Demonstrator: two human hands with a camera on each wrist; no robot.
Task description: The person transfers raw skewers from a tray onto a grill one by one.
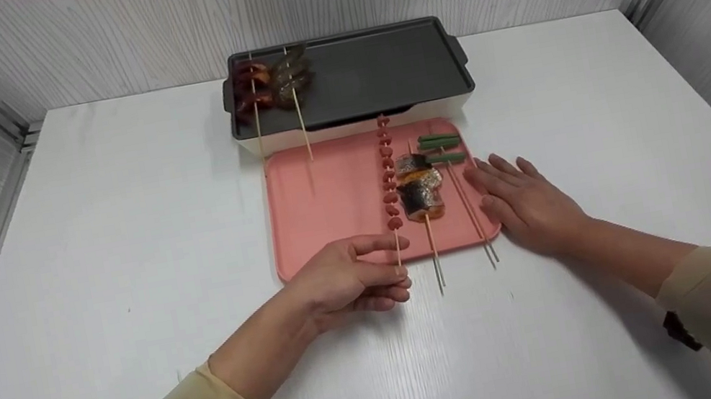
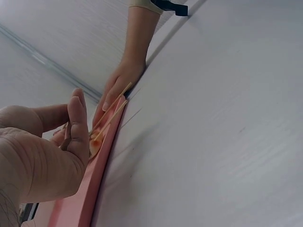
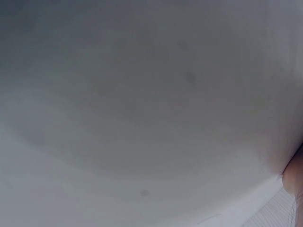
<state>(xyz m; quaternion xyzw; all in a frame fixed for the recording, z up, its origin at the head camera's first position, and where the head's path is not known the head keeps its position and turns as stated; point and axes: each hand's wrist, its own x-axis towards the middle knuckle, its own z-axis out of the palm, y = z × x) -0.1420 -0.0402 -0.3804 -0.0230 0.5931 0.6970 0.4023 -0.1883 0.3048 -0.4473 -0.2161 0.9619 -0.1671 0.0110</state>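
Observation:
Between thumb and fingers my left hand (image 1: 347,278) pinches the bare stick end of a skewer of small red meat pieces (image 1: 389,186). That skewer extends away over the pink tray (image 1: 331,226), its far tip near the grill's front. To its right on the tray lie a skewer of silvery-black, fish-like pieces (image 1: 422,196) and a skewer of green stalks (image 1: 439,141). My right hand (image 1: 528,202) rests with fingers extended at the tray's right edge. In the left wrist view, the left hand (image 2: 42,156) hides most of its skewer. Only a sliver of the right hand (image 3: 293,179) shows in its own wrist view.
Behind the tray stands a grill with a dark flat plate (image 1: 384,70) and side handles. On its left part lie a dark red skewer (image 1: 253,89) and a brownish-green skewer (image 1: 291,75), their sticks overhanging the front. Pale panels (image 1: 150,31) enclose the white table (image 1: 146,214).

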